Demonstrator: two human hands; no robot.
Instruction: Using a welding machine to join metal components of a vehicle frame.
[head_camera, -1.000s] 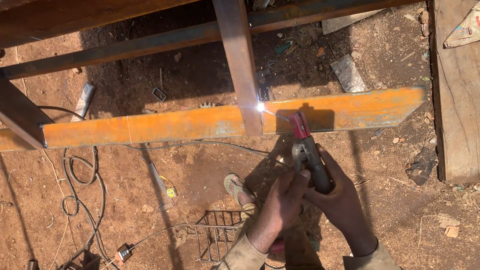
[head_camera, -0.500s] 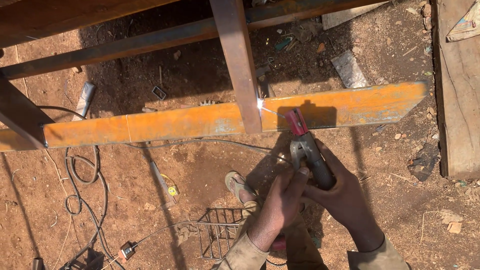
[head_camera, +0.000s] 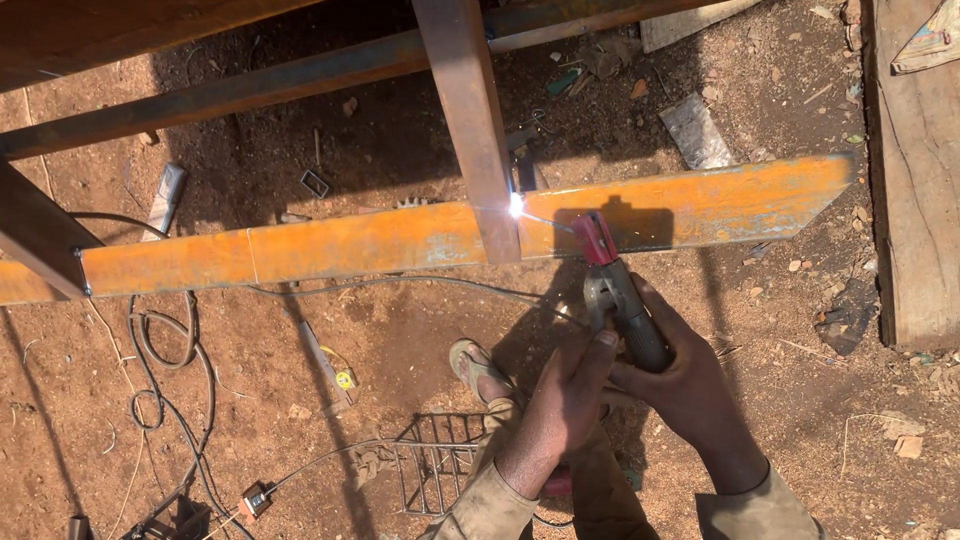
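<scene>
The electrode holder (head_camera: 620, 300) sat in both of the person's hands, held out over the dirt just below the orange, rusted steel bar (head_camera: 400, 240) that ran across the frame. Its red-tipped clamp (head_camera: 598, 238) pointed up and left, and a thin welding rod (head_camera: 545, 220) reached from it to a white arc (head_camera: 516, 206) burning where the bar met an upright brown steel post (head_camera: 470, 120).

The right hand (head_camera: 690, 390) was wrapped closed around the dark insulated grip, fingers curled under it. The left hand (head_camera: 560, 400) was cupped shut against the same grip from the near side, thumb up along the handle, steadying it.

To my eye the holder was a stiff, fairly light tool, dragged somewhat by its cable, and the insulated grip was the only sound place to take it; the metal clamp and rod would be hot and live. The rod looked thin and springy, so its tip would wander without that second hand. The bar seemed heavy and rigid, and hot near the joint.

Beneath the hands showed a sandalled foot (head_camera: 475, 365) and a small wire rack (head_camera: 435, 465) on the ground. Black cable (head_camera: 160, 350) looped over the red earth to the left, and a weathered plank (head_camera: 915, 180) lay along the right.
</scene>
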